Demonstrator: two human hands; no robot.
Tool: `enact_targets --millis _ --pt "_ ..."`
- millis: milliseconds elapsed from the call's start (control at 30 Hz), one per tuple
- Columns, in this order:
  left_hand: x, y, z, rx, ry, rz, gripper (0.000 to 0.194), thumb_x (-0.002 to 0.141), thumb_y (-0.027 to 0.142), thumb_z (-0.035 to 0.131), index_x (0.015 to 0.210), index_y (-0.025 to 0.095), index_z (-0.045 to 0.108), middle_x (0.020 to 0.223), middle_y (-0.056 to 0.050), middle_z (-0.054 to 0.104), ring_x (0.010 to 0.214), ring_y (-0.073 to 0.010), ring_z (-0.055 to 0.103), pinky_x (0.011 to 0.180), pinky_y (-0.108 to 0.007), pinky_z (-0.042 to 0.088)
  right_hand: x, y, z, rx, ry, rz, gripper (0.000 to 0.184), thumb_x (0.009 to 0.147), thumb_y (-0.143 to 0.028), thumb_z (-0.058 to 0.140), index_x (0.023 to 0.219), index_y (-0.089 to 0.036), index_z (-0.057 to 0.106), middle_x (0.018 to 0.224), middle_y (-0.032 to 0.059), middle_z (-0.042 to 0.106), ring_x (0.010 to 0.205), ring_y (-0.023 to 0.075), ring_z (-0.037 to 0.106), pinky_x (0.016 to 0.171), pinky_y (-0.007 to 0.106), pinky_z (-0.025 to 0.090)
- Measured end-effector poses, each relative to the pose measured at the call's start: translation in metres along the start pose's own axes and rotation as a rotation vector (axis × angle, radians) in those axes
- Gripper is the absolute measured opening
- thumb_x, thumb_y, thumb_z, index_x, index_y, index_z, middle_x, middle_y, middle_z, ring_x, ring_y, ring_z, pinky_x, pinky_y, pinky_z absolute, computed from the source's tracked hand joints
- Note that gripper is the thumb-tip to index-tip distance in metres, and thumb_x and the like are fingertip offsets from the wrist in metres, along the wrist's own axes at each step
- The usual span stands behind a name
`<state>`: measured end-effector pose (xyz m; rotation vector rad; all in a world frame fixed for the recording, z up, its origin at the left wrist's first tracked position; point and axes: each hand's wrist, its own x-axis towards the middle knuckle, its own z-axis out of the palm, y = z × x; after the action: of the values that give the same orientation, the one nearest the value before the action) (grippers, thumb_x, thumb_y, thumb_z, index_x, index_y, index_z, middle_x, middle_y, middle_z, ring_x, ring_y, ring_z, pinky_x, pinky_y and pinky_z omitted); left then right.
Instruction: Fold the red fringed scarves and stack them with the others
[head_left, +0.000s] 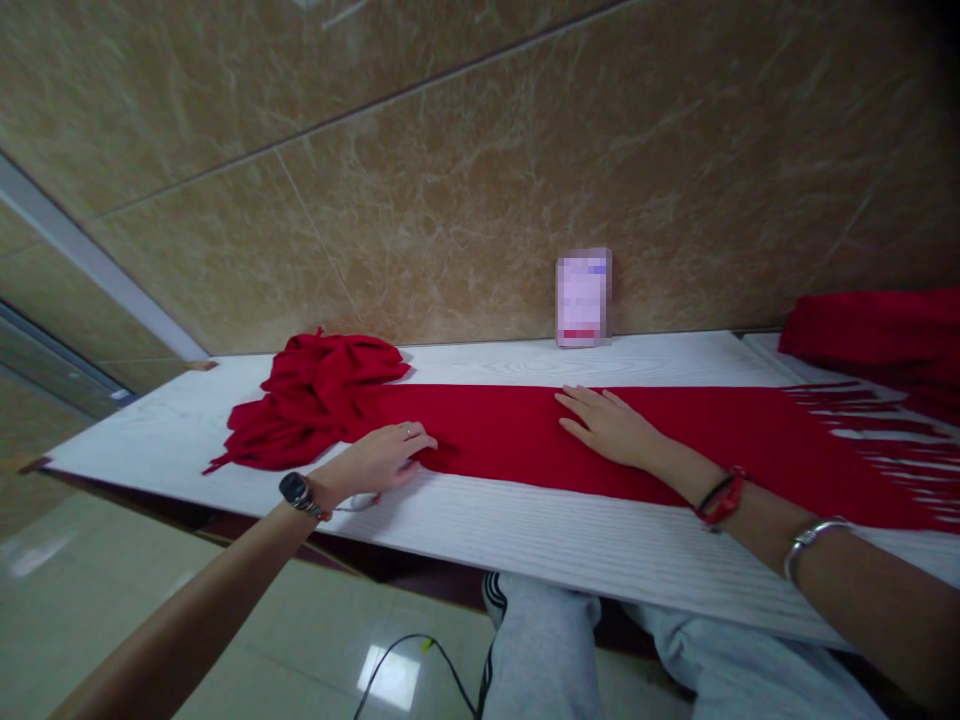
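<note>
A red fringed scarf (pixel 495 430) lies stretched lengthwise along a white tabletop, its left end bunched into a loose heap (pixel 322 395). My right hand (pixel 611 425) rests palm down on the flat stretch, fingers spread. Over the near edge of the scarf, beside the heap, is my left hand (pixel 382 458); its fingers are bent and lightly touch the cloth, with the thumb apart from them. To the right, the fringe (pixel 877 440) fans out in separate strands on the table.
A pale box-like item (pixel 583 298), blurred out, stands against the brown marbled wall (pixel 450 200). More folded red cloth (pixel 870 340) sits at the back right. The white table (pixel 570 525) has its near edge above my knees. A black cable (pixel 409 640) loops over the tiled floor.
</note>
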<state>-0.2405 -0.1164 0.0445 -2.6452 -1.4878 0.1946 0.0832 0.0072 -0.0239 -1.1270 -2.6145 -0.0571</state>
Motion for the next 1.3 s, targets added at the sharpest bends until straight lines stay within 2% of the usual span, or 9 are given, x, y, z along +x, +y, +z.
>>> enact_targets --millis 200,333,433,533,600,700,767,1000,1300 --pt "0.000 -0.016 0.011 0.088 0.036 -0.117 0.039 0.081 0.002 0.034 0.113 0.017 0.052 0.111 -0.007 0.057 0.105 -0.0170 0.051 0.094 -0.030 0.039 0.001 -0.003 -0.004 0.070 -0.029 -0.209 0.046 0.090 -0.028 0.029 0.130 -0.014 0.044 0.137 0.0109 0.042 0.125 0.0225 0.037 0.103 0.043 0.031" --pt "0.000 -0.012 0.009 0.069 0.066 -0.144 0.036 0.080 0.004 0.037 0.109 0.016 0.054 0.107 -0.008 0.058 0.101 -0.0178 0.053 0.091 -0.030 0.041 0.002 -0.002 -0.003 0.093 -0.050 -0.188 0.046 0.090 -0.030 0.028 0.128 -0.013 0.047 0.135 0.0114 0.044 0.124 0.0229 0.039 0.102 0.043 0.033" --pt "-0.002 0.000 0.004 0.067 0.047 -0.098 0.030 0.083 0.018 0.045 0.112 0.016 0.053 0.108 -0.008 0.057 0.100 -0.0197 0.053 0.089 -0.031 0.041 0.002 -0.001 -0.003 0.113 -0.040 -0.186 0.045 0.090 -0.030 0.029 0.127 -0.013 0.048 0.134 0.0113 0.045 0.123 0.0227 0.040 0.103 0.042 0.033" --pt "0.001 0.014 -0.002 0.083 0.060 -0.109 0.039 0.083 0.041 0.050 0.112 0.015 0.053 0.106 -0.010 0.058 0.098 -0.0226 0.054 0.088 -0.034 0.042 0.002 -0.001 -0.003 0.120 -0.046 -0.185 0.046 0.089 -0.031 0.030 0.127 -0.012 0.048 0.134 0.0121 0.045 0.124 0.0233 0.040 0.104 0.042 0.031" --pt "0.005 0.021 -0.005 0.079 0.037 -0.072 0.040 0.083 0.045 0.049 0.111 0.017 0.053 0.105 -0.008 0.058 0.098 -0.0219 0.054 0.086 -0.032 0.043 0.003 0.000 -0.002 0.124 -0.045 -0.180 0.046 0.089 -0.031 0.031 0.127 -0.012 0.048 0.134 0.0120 0.045 0.123 0.0235 0.040 0.104 0.042 0.031" --pt "0.014 0.027 -0.005 0.115 -0.018 0.009 0.025 0.088 0.024 0.044 0.112 0.021 0.052 0.107 -0.006 0.056 0.095 -0.0181 0.055 0.079 -0.027 0.044 0.003 0.001 -0.001 0.131 -0.035 -0.186 0.045 0.089 -0.031 0.031 0.126 -0.013 0.049 0.133 0.0112 0.046 0.123 0.0228 0.040 0.104 0.042 0.032" --pt "0.020 0.028 -0.002 0.163 -0.023 0.016 0.032 0.086 0.010 0.040 0.114 0.022 0.050 0.106 -0.006 0.057 0.093 -0.0172 0.056 0.076 -0.027 0.044 0.004 0.001 0.000 0.131 -0.033 -0.191 0.045 0.089 -0.031 0.031 0.126 -0.014 0.049 0.133 0.0109 0.046 0.123 0.0222 0.040 0.103 0.041 0.032" --pt "0.029 0.018 0.008 0.281 0.080 -0.306 0.028 0.084 0.006 0.037 0.104 0.016 0.053 0.097 -0.009 0.060 0.091 -0.0213 0.056 0.076 -0.032 0.044 0.003 -0.001 -0.002 0.140 -0.037 -0.188 0.045 0.089 -0.030 0.031 0.126 -0.012 0.049 0.133 0.0126 0.046 0.122 0.0236 0.042 0.103 0.042 0.032" --pt "-0.032 -0.031 0.011 0.400 0.165 -0.663 0.034 0.075 0.002 0.039 0.101 0.016 0.056 0.096 -0.011 0.060 0.093 -0.0245 0.053 0.076 -0.033 0.043 0.004 0.001 0.002 0.158 -0.007 -0.189 0.044 0.088 -0.031 0.033 0.125 -0.014 0.051 0.132 0.0115 0.047 0.122 0.0229 0.043 0.103 0.042 0.033"
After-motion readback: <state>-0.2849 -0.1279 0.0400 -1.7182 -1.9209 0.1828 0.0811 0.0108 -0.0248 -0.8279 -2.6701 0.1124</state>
